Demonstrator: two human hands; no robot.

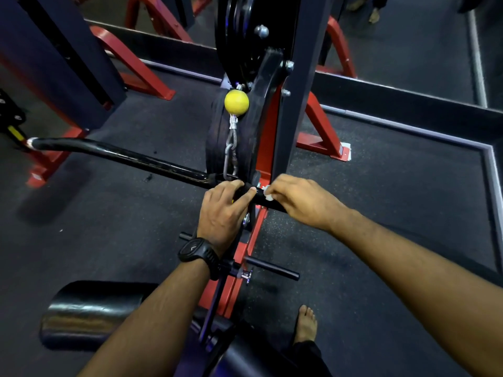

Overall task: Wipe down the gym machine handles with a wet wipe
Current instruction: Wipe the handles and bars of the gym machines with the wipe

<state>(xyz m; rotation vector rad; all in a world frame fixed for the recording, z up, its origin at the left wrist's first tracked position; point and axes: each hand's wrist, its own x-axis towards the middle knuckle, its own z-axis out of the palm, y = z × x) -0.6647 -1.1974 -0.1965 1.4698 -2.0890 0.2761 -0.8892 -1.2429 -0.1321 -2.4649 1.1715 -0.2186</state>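
Left fingers (231, 186) curl over one black bar (122, 156) directly below the yellow ball (236, 102), thumb laid along it: left hand (223, 210) clenched on the bar. Right hand (299, 202), below and just right of the ball, pinches one white wet wipe (268, 193) against the same bar; only a crumpled edge shows. Hands: two, nearly touching. One steel clip (230, 159) hangs from the ball to the bar. One black watch (194, 250), left wrist; face mark unreadable. One bare foot (306, 322) far below the ball.
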